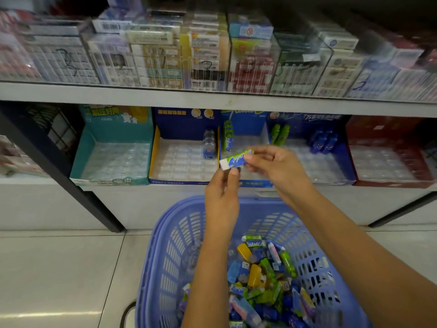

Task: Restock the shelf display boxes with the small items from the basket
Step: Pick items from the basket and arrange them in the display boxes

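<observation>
Together left hand [222,197] and right hand [276,169] pinch green packet [233,160] (over far rim of basket [179,205]).

Bare left hand [221,197], bare right hand [277,168]; forearms uncovered, fingernails short

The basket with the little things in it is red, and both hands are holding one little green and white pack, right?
Not quite. The head view shows the basket is bluish purple, not red. The rest is right: the left hand and the right hand both hold one little green and white pack.
</observation>
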A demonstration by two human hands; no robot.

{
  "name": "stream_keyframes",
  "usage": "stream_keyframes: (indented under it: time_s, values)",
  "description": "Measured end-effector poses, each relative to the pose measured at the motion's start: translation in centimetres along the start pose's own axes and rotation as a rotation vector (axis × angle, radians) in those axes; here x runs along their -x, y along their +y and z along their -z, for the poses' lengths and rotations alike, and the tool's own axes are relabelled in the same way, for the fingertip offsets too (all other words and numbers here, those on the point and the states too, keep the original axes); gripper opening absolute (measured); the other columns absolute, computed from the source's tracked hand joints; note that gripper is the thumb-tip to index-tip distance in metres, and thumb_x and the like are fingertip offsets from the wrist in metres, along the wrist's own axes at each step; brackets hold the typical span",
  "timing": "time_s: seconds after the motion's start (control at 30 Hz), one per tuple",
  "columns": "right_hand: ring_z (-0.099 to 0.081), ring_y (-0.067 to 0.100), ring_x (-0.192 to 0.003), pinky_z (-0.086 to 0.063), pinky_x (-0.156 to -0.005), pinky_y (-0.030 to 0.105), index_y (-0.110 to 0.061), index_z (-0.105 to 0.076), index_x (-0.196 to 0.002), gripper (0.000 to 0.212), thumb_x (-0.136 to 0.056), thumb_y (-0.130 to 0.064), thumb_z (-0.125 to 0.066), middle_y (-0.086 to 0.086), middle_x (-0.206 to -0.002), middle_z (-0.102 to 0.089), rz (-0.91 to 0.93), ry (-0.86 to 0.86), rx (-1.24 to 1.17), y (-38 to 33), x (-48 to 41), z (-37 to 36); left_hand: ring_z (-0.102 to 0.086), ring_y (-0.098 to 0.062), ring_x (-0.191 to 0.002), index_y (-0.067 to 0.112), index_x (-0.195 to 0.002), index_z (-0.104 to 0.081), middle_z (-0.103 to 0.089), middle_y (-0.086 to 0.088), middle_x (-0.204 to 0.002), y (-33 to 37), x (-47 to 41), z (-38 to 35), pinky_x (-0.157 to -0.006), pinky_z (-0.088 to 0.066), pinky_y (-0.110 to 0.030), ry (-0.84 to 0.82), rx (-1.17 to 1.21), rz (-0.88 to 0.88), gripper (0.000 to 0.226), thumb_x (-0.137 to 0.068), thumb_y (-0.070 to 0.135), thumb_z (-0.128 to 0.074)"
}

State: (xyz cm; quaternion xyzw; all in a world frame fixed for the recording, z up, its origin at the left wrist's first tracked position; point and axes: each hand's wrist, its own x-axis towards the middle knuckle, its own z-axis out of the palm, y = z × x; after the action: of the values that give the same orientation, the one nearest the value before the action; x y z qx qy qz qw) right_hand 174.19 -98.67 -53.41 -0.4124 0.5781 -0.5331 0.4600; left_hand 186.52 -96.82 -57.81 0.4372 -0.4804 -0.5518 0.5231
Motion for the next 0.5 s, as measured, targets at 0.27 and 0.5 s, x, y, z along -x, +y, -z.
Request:
stream_keyframes:
  time_s: [0.27,0.5]
  values:
    - [-0.058,0.008,-0.081,-0.040,-0.067,0.006,-0.006,-0.063,-0.101,0.020,-0.085,-0.017,-0.069,0.004,-0.097,-0.067,0.307,0.109,0.738,0.5,-7.0,-0.8,-0.007,-0.013,-0.147,0.011,-0.150,-0.025,-0.019,-0.001,-0.158,-1.7,0.3,-0.3,-0.115,-0.008,-0.018,-0.228,-0.844,-0.115,0.055,-0.100,0.024,-0.045]
    - [-0.059,0.007,-0.082,-0.038,-0.068,-0.003,-0.006,-0.070,-0.096,0.018,-0.082,-0.017,-0.071,0.005,-0.096,-0.071,0.377,0.015,0.779,-0.2,-7.9,-1.4,-0.004,-0.010,-0.147,0.013,-0.150,-0.023,-0.017,0.002,-0.159,-1.8,0.2,0.1,-0.107,-0.001,-0.007,-0.252,-0.787,-0.109,0.057,-0.100,0.024,-0.046]
